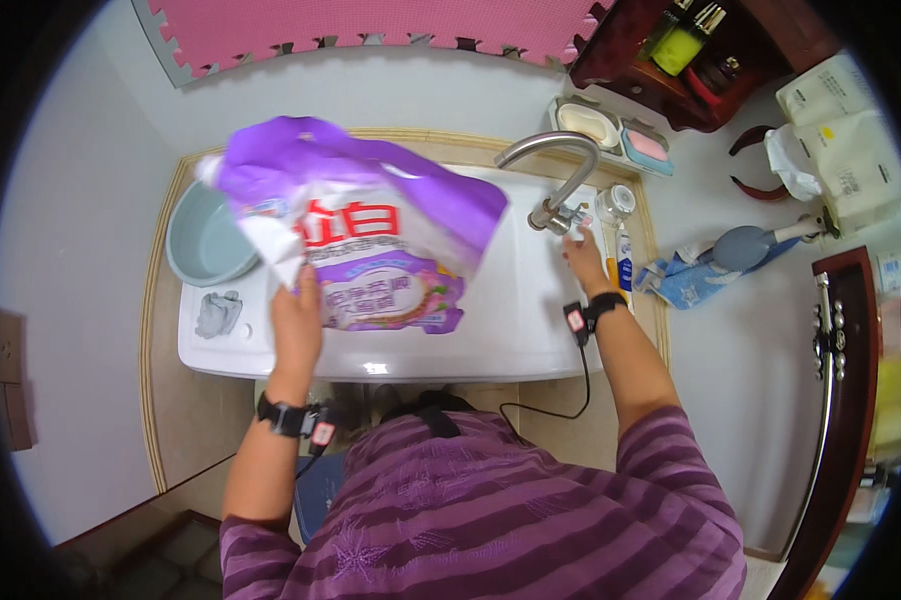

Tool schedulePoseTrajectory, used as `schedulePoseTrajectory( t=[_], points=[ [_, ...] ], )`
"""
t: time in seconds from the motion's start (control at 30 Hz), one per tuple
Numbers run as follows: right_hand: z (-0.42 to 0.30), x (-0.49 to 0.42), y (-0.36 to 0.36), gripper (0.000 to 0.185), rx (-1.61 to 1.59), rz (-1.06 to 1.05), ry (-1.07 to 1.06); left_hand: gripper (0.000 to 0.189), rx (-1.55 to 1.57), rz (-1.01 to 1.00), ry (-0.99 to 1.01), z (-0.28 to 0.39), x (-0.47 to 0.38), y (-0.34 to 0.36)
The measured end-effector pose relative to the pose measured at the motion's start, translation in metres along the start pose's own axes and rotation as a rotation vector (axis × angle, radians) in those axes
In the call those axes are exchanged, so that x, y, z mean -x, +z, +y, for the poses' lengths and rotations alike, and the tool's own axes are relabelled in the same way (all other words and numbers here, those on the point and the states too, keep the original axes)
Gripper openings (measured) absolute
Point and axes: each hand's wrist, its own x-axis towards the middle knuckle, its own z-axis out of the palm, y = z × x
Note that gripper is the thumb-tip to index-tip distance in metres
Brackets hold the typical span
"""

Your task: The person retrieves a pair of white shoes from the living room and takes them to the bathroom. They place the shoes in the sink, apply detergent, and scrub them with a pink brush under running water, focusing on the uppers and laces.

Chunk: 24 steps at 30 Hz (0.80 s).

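My left hand (297,330) grips the lower left edge of a purple and white laundry detergent pouch (390,180), which bears printed writing. The pouch is held tilted above the white washbasin (525,300), its white cap pointing left, and it hides much of the basin. On the right, my right hand (585,262) reaches to the base of the steel faucet (548,217), fingers apart beside its lever; whether they touch it I cannot tell. A pale blue-green plastic bowl (210,240) stands on the basin's left side, partly behind the pouch.
A crumpled grey cloth (219,315) lies by the bowl. To the right of the faucet are a clear lidded jar (615,204) and a blue-and-white tube (624,259). Soap dishes (589,126), a dark red shelf (645,88) and a blue towel (679,281) are along the walls.
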Motion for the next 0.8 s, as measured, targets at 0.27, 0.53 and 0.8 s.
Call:
schedulePoseTrajectory(
  t=[0.27,0.53,0.8],
  points=[
    [0.125,-0.158,0.009,0.040,0.249,0.139,-0.298,0.035,0.107,0.267,-0.083,-0.014,0.042,-0.099],
    [0.079,-0.136,0.004,0.052,0.424,0.089,-0.342,0.037,-0.040,0.557,-0.132,-0.027,0.105,-0.136],
    [0.067,-0.142,0.000,0.054,0.536,0.020,-0.267,0.037,0.053,0.640,-0.262,-0.067,0.151,-0.144]
  ],
)
